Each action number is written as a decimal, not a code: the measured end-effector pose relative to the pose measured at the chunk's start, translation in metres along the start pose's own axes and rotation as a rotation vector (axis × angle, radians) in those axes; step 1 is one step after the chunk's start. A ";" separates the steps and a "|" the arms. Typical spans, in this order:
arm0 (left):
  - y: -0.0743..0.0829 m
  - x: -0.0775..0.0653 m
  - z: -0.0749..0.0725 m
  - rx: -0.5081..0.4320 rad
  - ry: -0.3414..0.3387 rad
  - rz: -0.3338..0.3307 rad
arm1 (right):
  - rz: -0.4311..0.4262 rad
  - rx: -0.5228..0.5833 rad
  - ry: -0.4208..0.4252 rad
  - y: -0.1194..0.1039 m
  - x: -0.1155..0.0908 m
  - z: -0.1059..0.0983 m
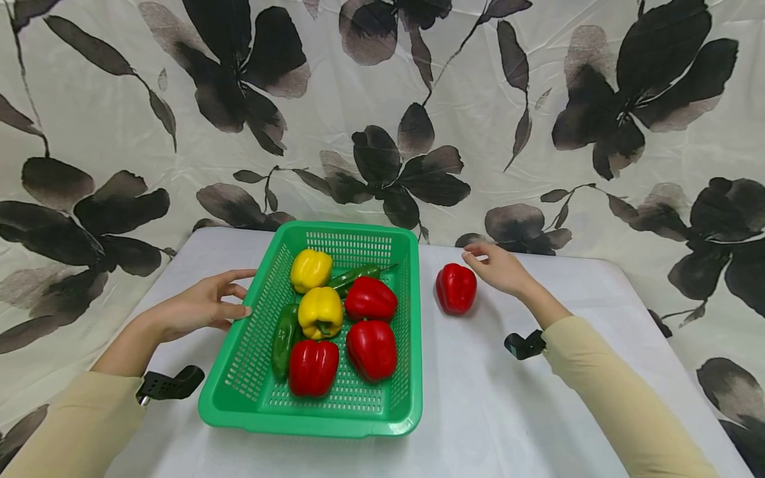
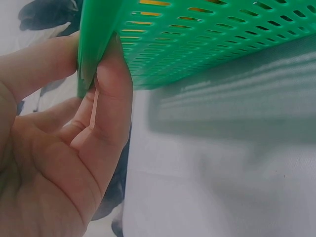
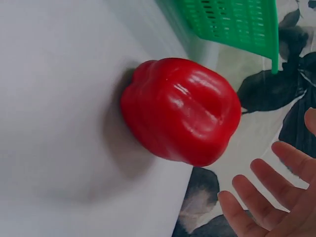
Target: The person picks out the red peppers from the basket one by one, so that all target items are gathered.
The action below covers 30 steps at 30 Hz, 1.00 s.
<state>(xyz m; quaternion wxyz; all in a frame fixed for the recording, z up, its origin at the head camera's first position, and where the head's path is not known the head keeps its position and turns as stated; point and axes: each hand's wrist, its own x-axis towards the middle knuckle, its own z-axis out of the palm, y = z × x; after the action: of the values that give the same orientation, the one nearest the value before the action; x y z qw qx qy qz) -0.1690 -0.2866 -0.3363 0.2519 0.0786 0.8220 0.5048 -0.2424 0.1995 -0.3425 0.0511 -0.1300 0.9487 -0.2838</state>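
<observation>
Left hand [image 1: 206, 302] pinches a green perforated plastic basket [image 1: 311, 425]; right hand [image 1: 496, 267] hovers beside a lone red bell pepper [image 1: 456, 289].

From my remote seat, the head view shows two yellow bell peppers [image 1: 311, 271], two long green chili peppers [image 1: 285, 342] and three red bell peppers [image 1: 313, 368] inside the basket on a white-covered table [image 1: 466, 398], a floral-print backdrop [image 1: 394, 166] behind; the lone pepper sits just right of the basket, the right hand at its far right side. On my left wrist view, fingers grip both faces of the basket's left rim, and yellow shows through its slots. On my right wrist view, I see the right hand's fingers spread and holding nothing, apart from the lone pepper, which rests on the white cover with the basket to its left.
</observation>
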 end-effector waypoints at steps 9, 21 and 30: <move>0.000 0.000 0.000 -0.010 -0.004 0.006 | -0.043 0.006 0.000 -0.019 -0.004 -0.006; 0.000 0.000 -0.001 -0.011 -0.008 -0.002 | -0.149 0.052 -0.055 -0.045 -0.008 -0.008; 0.001 0.000 0.000 -0.007 -0.007 0.000 | -0.211 0.034 -0.095 -0.067 -0.009 -0.009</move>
<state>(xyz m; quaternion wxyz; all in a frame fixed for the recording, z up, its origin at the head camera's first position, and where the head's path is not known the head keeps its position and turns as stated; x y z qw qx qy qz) -0.1693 -0.2863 -0.3353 0.2550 0.0797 0.8192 0.5075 -0.2206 0.1529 -0.2982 0.0678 -0.2417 0.9212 -0.2974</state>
